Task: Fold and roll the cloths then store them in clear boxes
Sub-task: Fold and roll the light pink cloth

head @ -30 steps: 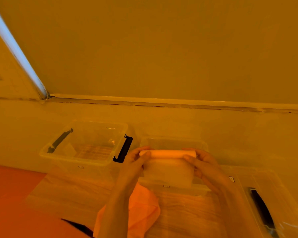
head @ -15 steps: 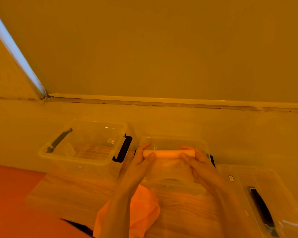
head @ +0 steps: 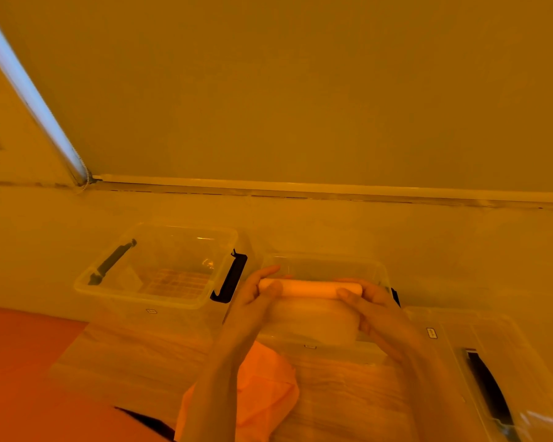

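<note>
Your left hand (head: 256, 298) grips the left end of the rolled cloth (head: 310, 288), thumb curled over its top and fingers wrapped behind. Your right hand (head: 369, 306) grips the right end the same way, thumb lying across the front of the roll. Both hands are closed firmly around it, so the roll runs level between them, with its unrolled tail hanging below as a pale, softly draped sheet.

The roll sits above the near part of the middle clear box (head: 329, 266), whose far rim shows just beyond your knuckles; whether the tail touches the box floor cannot be told. To the left of your left hand stands another clear box (head: 155, 269), open, with a black latch (head: 230, 277) on its near side almost touching your left wrist line and a second black handle (head: 110, 262) on its far side. To the right of your right forearm lies a third clear box (head: 505, 362), close against the middle one. Beneath your left forearm an orange cloth (head: 265, 390) lies crumpled on the wooden table (head: 134, 362), and this stretch of table, left of your arms and in front of the boxes, is the open room you have.

The roll itself looks tight, even and smooth, a pale peach cylinder with neat ends.
</note>
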{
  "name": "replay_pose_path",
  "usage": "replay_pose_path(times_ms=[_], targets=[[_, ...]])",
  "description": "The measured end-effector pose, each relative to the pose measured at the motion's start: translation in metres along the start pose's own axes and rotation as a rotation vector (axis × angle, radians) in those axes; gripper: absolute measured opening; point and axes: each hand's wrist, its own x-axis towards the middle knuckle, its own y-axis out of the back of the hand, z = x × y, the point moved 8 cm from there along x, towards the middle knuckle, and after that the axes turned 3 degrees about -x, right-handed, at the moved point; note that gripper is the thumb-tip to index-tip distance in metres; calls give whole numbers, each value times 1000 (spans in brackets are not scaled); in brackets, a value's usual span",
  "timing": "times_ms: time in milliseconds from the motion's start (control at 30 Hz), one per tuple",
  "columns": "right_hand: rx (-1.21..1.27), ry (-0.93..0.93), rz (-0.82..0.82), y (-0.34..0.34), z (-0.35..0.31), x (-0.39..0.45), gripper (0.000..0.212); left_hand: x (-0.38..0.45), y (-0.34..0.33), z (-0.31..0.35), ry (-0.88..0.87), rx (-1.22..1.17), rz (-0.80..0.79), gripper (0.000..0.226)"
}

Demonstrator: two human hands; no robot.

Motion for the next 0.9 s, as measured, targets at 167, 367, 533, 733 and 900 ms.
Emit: replay_pose_path(times_ms=[167, 367, 533, 733, 900], targets=[[84, 56, -50, 0, -4, 0, 35, 0, 7, -3, 58, 47, 81, 19], [152, 49, -33, 0, -8, -1, 34, -1, 4, 2, 38, 32, 48, 20], [-99, 108, 68, 12, -5, 7, 15, -2, 0, 7, -2, 70, 23, 20], [84, 63, 76, 17, 5, 17, 36, -2, -4, 5, 21, -2, -28, 27], [34, 41, 137, 14, 5, 14, 41, 1, -2, 7, 19, -56, -7, 23]])
